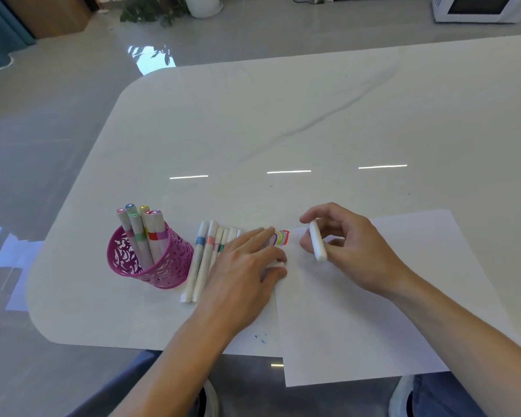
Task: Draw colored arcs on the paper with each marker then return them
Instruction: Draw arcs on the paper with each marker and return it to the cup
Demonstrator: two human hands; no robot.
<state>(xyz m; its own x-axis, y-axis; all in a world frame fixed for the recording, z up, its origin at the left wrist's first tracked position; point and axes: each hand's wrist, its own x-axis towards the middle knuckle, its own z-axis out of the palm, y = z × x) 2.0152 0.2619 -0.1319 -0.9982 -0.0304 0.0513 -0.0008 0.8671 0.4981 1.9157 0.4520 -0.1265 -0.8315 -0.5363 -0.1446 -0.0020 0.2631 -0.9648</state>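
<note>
A white sheet of paper (373,296) lies on the table at the front right, with a small set of nested colored arcs (281,238) near its top left corner. My right hand (352,251) hovers over the paper's upper part and pinches a short white marker (317,245) between thumb and fingers. My left hand (244,266) lies across a row of several white markers (203,260) left of the paper. A white marker end (275,264) shows between its thumb and fingers. A pink cut-out pen holder (166,266) stands further left with several markers (140,230) upright in it.
The white table (283,121) has a rounded left corner and its front edge is close to my body. The paper overhangs that front edge. Small blue ink specks (260,338) mark the table near the front. Beyond the table are a glossy floor, a plant pot and a white appliance.
</note>
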